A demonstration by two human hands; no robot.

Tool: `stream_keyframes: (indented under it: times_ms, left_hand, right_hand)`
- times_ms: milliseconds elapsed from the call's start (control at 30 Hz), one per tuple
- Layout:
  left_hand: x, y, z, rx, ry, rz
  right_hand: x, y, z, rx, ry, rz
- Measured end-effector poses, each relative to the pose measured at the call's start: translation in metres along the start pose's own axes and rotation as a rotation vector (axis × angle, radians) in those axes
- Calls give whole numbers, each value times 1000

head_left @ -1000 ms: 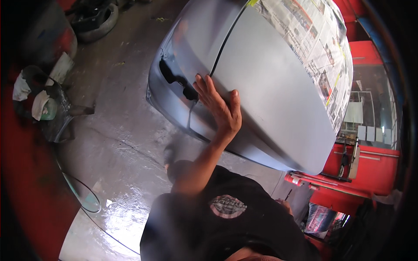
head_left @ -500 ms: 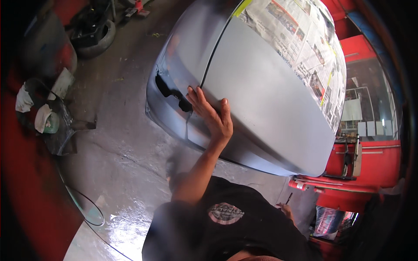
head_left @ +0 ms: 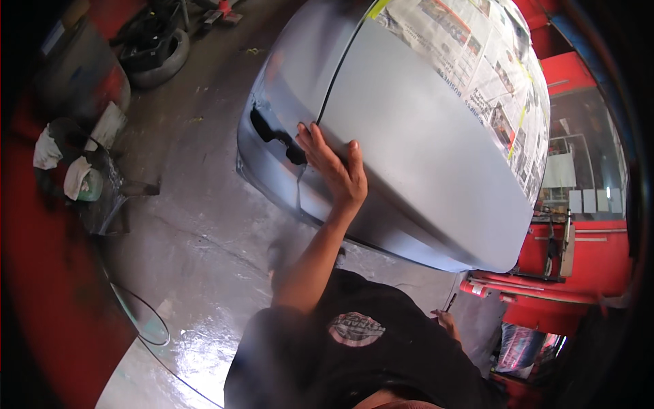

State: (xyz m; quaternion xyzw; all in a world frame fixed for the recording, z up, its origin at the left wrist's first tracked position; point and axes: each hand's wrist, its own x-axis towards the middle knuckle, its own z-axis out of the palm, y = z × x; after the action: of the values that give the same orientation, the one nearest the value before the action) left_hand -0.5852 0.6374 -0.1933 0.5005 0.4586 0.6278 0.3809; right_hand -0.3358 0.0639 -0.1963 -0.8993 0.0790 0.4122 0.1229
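Note:
My left hand (head_left: 334,163) lies flat on the grey, primer-coloured car body (head_left: 415,136), fingers stretched out and thumb apart. Its fingertips reach across the dark seam between two panels, beside a jagged black opening (head_left: 272,136) in the corner section. Down by my right side, my right hand (head_left: 446,322) is closed round a slim dark pen-like stick (head_left: 450,302); its exact kind is too small to make out. Newspaper sheets (head_left: 470,61) cover the upper part of the car, edged with yellow-green tape (head_left: 378,8).
To the left stand a dark chair-like object (head_left: 109,198) with pale cloths (head_left: 77,178) and a tyre (head_left: 163,65). A thin cable (head_left: 163,327) curls across the grey concrete floor (head_left: 197,238). Red structures with a window (head_left: 579,157) line the right side.
The view has shifted a little, so the car and surroundings sit slightly farther right. My left hand stays flat at nearly the same spot on the panel; the right still holds the stick.

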Motion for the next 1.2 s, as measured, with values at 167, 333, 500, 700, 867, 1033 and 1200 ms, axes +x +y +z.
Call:
stream_keyframes:
  times_ms: [167, 333, 500, 700, 867, 1033, 1200]
  left_hand:
    - [0, 1, -1, 6, -2, 8]
    - [0, -2, -1, -4, -2, 7]
    - [-1, -4, -3, -15, 5, -12]
    - [-2, -1, -2, -166, 50, -94]
    - [-3, -4, -4, -93, 30, -76]
    - [-4, -9, 0, -72, 46, -57]
    - [-4, -10, 2, -75, 59, -62]
  right_hand:
    - [-3, -14, 10, -49, -16, -16]
    - [7, -21, 12, 55, 7, 0]
    - [1, -31, 13, 0, 8, -12]
    - [11, -2, 0, -155, -37, -178]
    - [-16, -26, 16, -484, 10, -200]
    - [-4, -21, 14, -427, -9, -249]
    - [7, -35, 17, -32, -28, -50]
